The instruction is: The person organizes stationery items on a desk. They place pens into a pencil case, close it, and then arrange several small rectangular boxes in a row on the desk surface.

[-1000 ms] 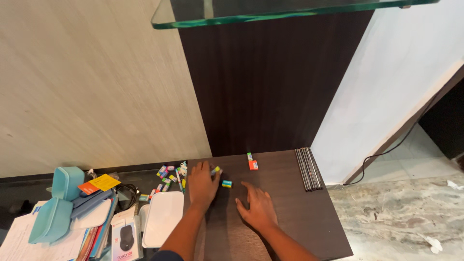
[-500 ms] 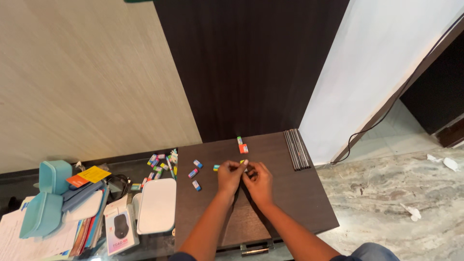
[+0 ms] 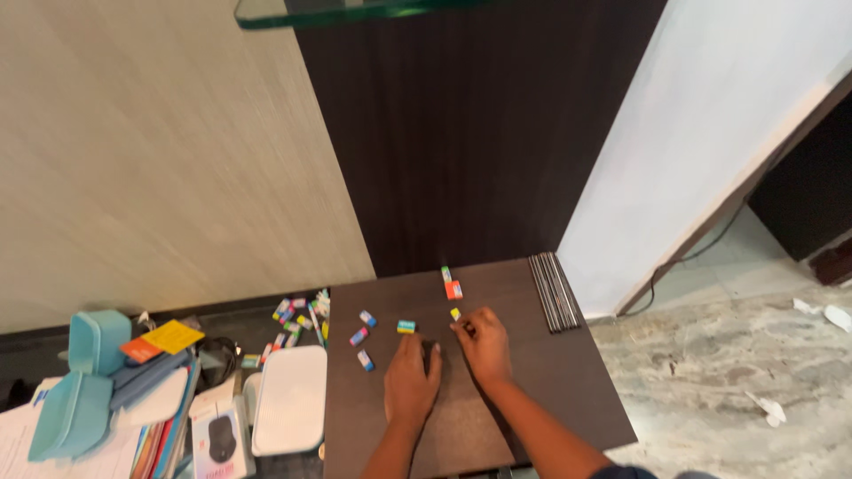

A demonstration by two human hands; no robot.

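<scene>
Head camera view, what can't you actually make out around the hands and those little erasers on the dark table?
- Left hand: lies flat; anything beneath its palm is hidden.
- Right hand: fingertips at a small yellow piece; too small to tell whether it is gripped.
- Small coloured erasers: too small to tell details apart.
- Heap of erasers: pieces overlap, uncountable.
- Mouse box: cut by the bottom edge.

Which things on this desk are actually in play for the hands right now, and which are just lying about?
In play:
left hand
right hand
small yellow piece
teal-and-yellow eraser
orange eraser
three loose blue erasers

Lying about:
dark rods
white box
mouse package
teal case
</scene>
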